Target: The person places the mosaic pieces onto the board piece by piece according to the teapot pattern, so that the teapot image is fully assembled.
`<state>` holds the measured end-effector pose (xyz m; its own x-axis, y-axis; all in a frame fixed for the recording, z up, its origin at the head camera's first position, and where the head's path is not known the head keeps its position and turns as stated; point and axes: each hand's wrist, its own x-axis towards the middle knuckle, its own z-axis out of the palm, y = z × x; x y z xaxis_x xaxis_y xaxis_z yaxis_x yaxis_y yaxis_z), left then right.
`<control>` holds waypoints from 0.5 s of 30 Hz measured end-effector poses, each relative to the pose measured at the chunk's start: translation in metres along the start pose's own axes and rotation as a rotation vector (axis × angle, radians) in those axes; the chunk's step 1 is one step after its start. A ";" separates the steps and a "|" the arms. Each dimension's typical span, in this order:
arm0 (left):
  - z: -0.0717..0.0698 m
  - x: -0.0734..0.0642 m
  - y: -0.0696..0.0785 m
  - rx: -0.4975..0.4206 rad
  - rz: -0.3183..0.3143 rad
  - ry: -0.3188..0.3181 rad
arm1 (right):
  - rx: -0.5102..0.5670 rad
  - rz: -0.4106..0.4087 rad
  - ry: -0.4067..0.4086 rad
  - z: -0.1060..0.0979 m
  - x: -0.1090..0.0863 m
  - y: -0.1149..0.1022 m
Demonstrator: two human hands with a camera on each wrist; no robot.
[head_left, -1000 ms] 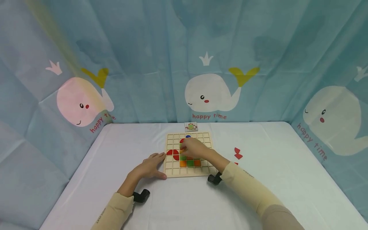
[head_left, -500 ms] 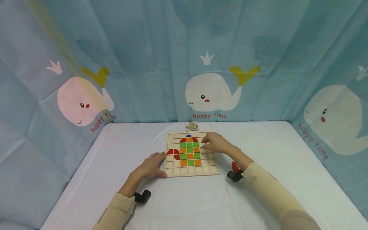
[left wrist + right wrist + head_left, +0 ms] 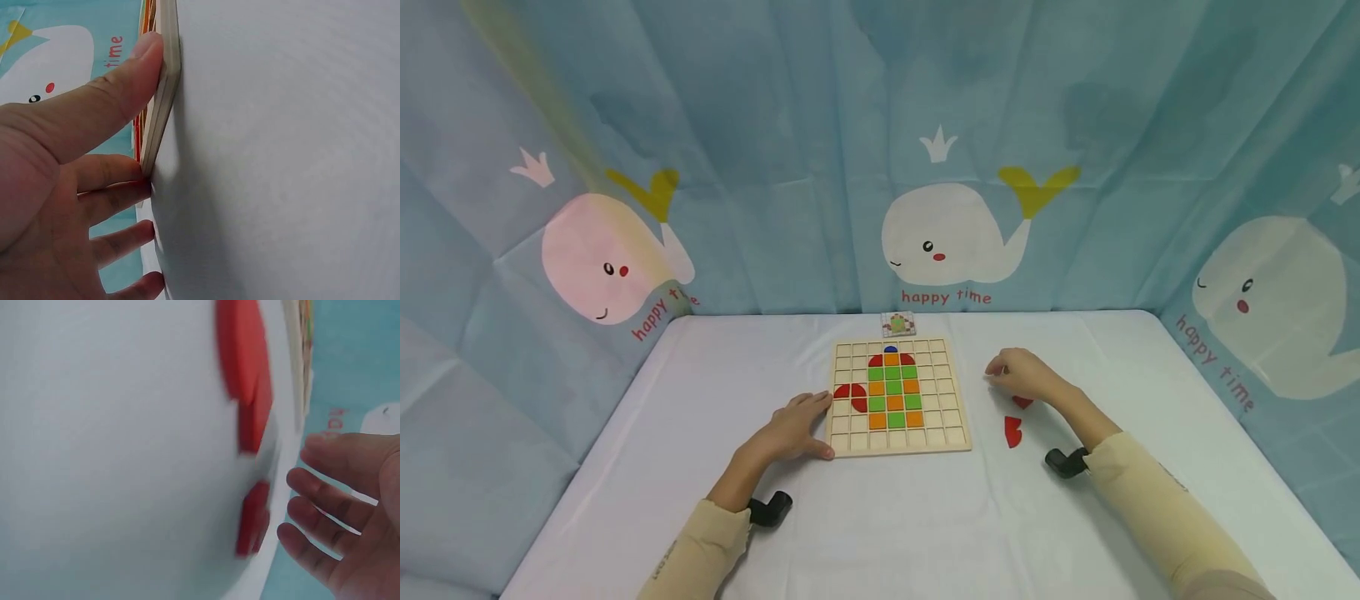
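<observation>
A square wooden grid board lies on the table. Green and orange squares fill its middle, with red quarter-round pieces at the left and top and a blue half-round piece above. My left hand rests at the board's left edge, fingers spread; in the left wrist view the thumb lies against the board's side. My right hand is right of the board, fingers loosely bent and holding nothing. Below it on the cloth lie loose red pieces, which the right wrist view shows as red blocks near the fingertips.
A small picture card lies behind the board. White cloth covers the table. Blue curtains printed with whales hang at the back and both sides. Each wrist carries a black camera mount.
My right hand has moved from over the board's middle to the right, above the loose red pieces, uncovering the coloured pattern. My left hand stays at the board's left edge.
</observation>
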<state>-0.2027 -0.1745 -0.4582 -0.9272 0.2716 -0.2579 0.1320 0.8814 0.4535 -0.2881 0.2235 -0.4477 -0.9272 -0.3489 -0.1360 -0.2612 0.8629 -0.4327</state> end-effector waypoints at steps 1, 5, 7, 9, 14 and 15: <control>0.000 0.000 0.000 0.000 -0.001 0.001 | 0.001 0.006 -0.007 -0.001 -0.002 0.003; 0.000 0.000 0.000 -0.002 0.000 0.001 | 0.007 0.035 -0.033 -0.002 -0.007 0.016; -0.001 -0.001 0.001 -0.001 0.001 0.001 | 0.001 0.033 -0.035 -0.002 -0.009 0.021; -0.001 -0.001 0.001 -0.002 0.002 0.001 | -0.012 0.022 -0.036 -0.003 -0.010 0.026; -0.002 -0.001 0.000 0.002 0.007 -0.002 | -0.027 0.017 -0.032 -0.006 -0.016 0.033; -0.002 -0.001 0.000 0.003 0.008 -0.003 | -0.027 0.019 -0.030 -0.007 -0.017 0.034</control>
<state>-0.2023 -0.1755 -0.4567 -0.9252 0.2796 -0.2565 0.1404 0.8803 0.4532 -0.2831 0.2609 -0.4541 -0.9236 -0.3433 -0.1707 -0.2515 0.8786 -0.4059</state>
